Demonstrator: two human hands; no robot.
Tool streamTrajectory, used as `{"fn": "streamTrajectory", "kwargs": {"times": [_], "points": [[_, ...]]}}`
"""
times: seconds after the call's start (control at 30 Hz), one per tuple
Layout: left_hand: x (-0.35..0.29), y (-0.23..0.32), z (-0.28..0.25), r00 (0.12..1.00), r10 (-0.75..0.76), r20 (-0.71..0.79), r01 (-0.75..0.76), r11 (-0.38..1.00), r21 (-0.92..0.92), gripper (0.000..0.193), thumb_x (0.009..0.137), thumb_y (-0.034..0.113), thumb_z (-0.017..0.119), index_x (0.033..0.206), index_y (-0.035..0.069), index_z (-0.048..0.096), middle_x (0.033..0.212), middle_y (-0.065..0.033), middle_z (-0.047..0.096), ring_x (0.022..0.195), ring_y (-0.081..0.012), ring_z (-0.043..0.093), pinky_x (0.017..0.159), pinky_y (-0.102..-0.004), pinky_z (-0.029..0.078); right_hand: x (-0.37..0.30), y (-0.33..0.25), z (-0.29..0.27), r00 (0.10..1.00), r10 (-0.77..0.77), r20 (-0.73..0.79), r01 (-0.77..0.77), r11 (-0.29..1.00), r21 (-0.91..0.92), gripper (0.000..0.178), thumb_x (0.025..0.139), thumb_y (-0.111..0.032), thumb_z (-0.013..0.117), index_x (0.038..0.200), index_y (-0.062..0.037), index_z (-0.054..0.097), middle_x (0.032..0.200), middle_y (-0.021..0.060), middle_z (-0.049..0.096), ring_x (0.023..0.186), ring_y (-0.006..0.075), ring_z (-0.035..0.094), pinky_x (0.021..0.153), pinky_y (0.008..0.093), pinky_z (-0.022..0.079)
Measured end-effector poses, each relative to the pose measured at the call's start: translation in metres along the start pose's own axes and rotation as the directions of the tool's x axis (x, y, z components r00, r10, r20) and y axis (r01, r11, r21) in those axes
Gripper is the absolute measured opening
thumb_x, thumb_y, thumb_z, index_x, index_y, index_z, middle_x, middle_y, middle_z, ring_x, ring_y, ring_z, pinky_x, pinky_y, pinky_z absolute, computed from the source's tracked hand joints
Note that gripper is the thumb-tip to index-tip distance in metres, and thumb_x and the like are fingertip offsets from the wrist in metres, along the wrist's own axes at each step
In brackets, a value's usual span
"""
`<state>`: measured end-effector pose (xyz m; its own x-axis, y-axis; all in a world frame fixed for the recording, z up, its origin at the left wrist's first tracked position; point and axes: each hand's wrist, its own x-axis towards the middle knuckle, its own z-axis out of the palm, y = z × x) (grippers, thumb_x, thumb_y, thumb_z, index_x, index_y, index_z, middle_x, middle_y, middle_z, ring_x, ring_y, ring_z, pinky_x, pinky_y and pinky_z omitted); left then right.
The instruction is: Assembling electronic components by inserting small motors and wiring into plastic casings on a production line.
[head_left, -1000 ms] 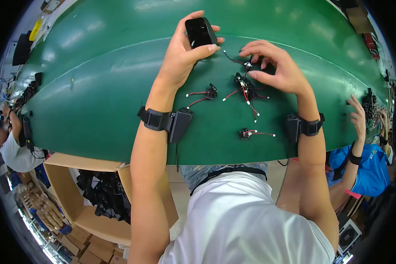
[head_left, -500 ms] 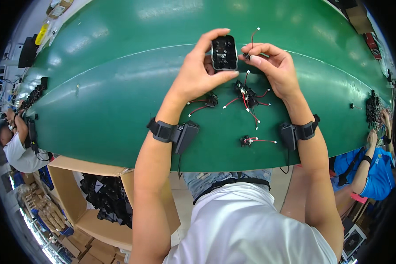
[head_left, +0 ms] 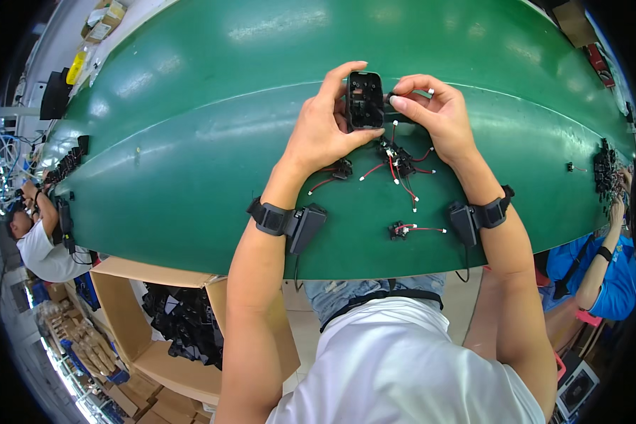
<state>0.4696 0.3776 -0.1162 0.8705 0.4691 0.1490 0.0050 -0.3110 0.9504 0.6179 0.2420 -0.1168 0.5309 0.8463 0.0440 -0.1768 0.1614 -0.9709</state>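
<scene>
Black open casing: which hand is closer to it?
Left. The left hand grips the casing; the right hand is just to its right, pinching a small dark piece.

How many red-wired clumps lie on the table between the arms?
3: a dark clump below the left hand, a bigger heap to its right, a small clump lower down. The heap may hide more.
</scene>
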Motion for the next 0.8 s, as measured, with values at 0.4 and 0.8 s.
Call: {"fn": "streamTrajectory", "kwargs": {"times": [0.4,0.8], "points": [[-0.001,-0.001,-0.004,0.994,0.03,0.102,-0.014,0.989,-0.148,0.093,0.067,0.004,0.077,0.146,0.01,0.03,0.099,-0.0042,0.062,0.086,-0.01,0.06,0.067,-0.0211,0.046,0.0,0.004,0.001,0.997,-0.055,0.051,0.055,0.998,-0.007,0.013,0.085,-0.006,0.069,0.093,0.0012,0.061,0.096,0.0051,0.062,0.087,0.0137,0.064,0.077,0.0254,0.053],[0.001,-0.011,-0.02,0.973,-0.04,0.228,0.134,0.899,-0.416,0.057,0.081,0.031,0.06,0.13,0.002,0.053,0.089,-0.0014,0.061,0.074,-0.0088,0.052,0.068,-0.024,0.044,-0.001,-0.003,0.001,0.999,-0.026,0.04,0.025,0.999,0.021,0.013,0.087,-0.008,0.066,0.095,0.002,0.063,0.091,0.007,0.063,0.083,0.0152,0.065,0.073,0.0265,0.056]]}}
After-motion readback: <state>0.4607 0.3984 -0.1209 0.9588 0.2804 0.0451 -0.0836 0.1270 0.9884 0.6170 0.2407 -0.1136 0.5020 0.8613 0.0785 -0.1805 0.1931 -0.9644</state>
